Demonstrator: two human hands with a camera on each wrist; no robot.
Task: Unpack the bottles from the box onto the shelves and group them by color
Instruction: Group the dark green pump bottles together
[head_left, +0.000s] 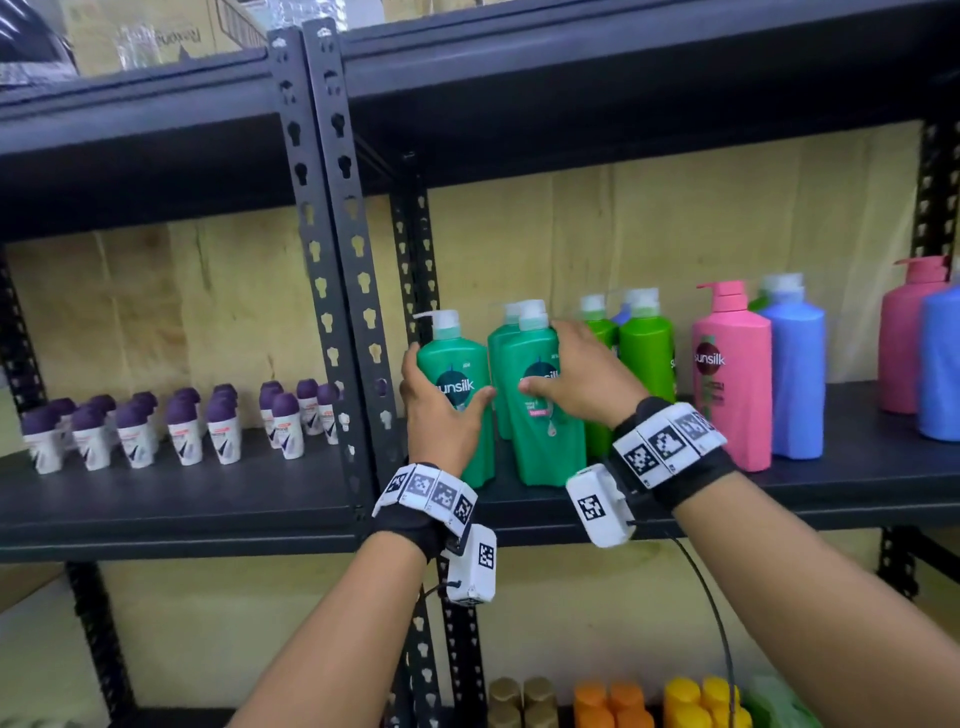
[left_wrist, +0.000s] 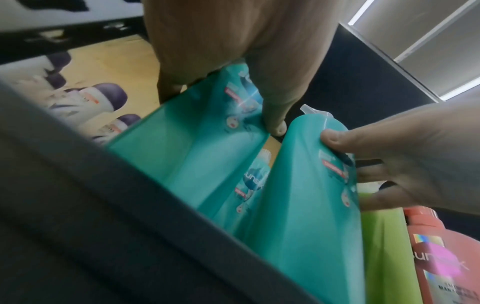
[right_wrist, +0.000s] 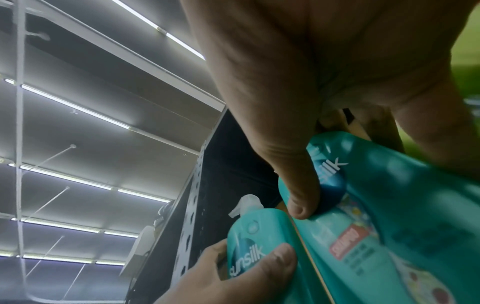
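Three teal-green pump bottles stand at the left end of the right-hand shelf (head_left: 857, 483). My left hand (head_left: 441, 410) grips the leftmost teal bottle (head_left: 457, 364) around its body, thumb on the front label. My right hand (head_left: 582, 374) grips the teal bottle beside it (head_left: 545, 447), thumb on the label, fingers round its right side. A third teal bottle (head_left: 506, 332) stands behind. In the left wrist view my left hand (left_wrist: 221, 82) holds its teal bottle (left_wrist: 187, 156); in the right wrist view my right hand (right_wrist: 324, 123) holds the other bottle (right_wrist: 402, 216).
Two lime-green bottles (head_left: 647, 353) stand right of the teal ones, then a pink bottle (head_left: 732, 384), a blue bottle (head_left: 797, 379), and another pink and blue pair at the far right. Purple-capped roll-ons (head_left: 182, 426) fill the left shelf. Orange and yellow caps (head_left: 696, 699) show below.
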